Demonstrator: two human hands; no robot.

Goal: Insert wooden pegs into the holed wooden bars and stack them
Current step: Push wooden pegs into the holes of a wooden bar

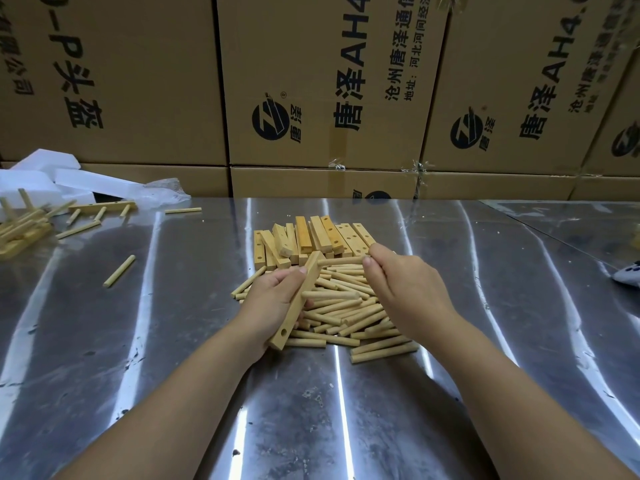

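the left hand point(273, 299) grips a holed wooden bar point(294, 317) round its middle, fingers and thumb curled on it. the bar is held above the loose peg pile point(346, 317), its long axis running from near-left to far-right, with one round hole showing at the near end.

the right hand point(401, 285) pinches a wooden peg point(341, 260) at its right end. the peg lies left to right, roughly square to the bar, its free tip at the bar's far end — touching or just short, i cannot tell. the push likely comes from the right, toward a hole hidden here.

pegs are pale, smooth, round dowels; the heap of bars point(311, 237) beyond is yellower and square-edged — all on a shiny, scuffed metal table point(346, 410). pegged bars point(100, 206) lie far left.
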